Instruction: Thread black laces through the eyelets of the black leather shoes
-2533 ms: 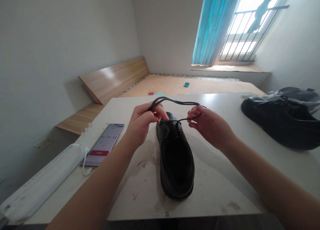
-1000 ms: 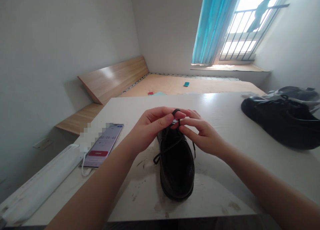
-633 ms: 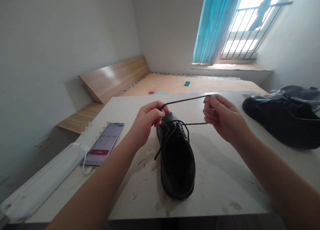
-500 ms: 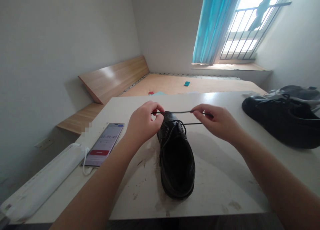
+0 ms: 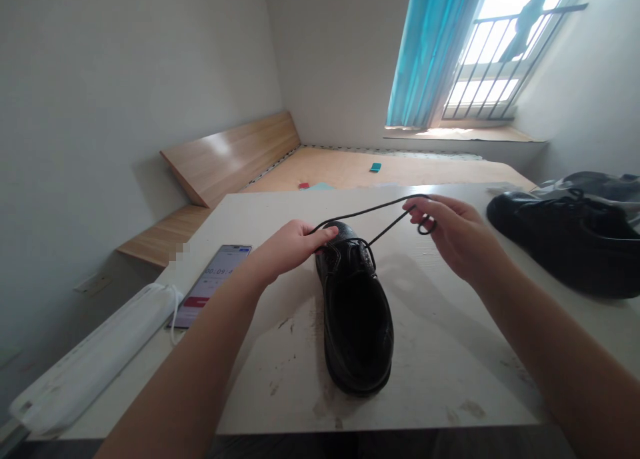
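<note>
My left hand (image 5: 293, 246) lies at shoe's far end, fingers by lacing, can't tell if pinching. Right hand (image 5: 455, 239) pinches black lace (image 5: 370, 212), small loop hanging from fingers, right of shoe. Black leather shoe (image 5: 355, 312) upright on desk (image 5: 280, 379), heel toward me. Phone (image 5: 210, 279) left of shoe; second black shoe (image 5: 565, 246) well right of it.

Your left hand (image 5: 287, 247) lies palm down just left of centre, fingers straight and together, pointing right. Your right hand (image 5: 457, 236) is raised at centre right, fingertips (image 5: 417, 209) pinched toward the thumb. Your left forearm (image 5: 200, 359) enters lower left, your right forearm (image 5: 555, 339) lower right.
</note>
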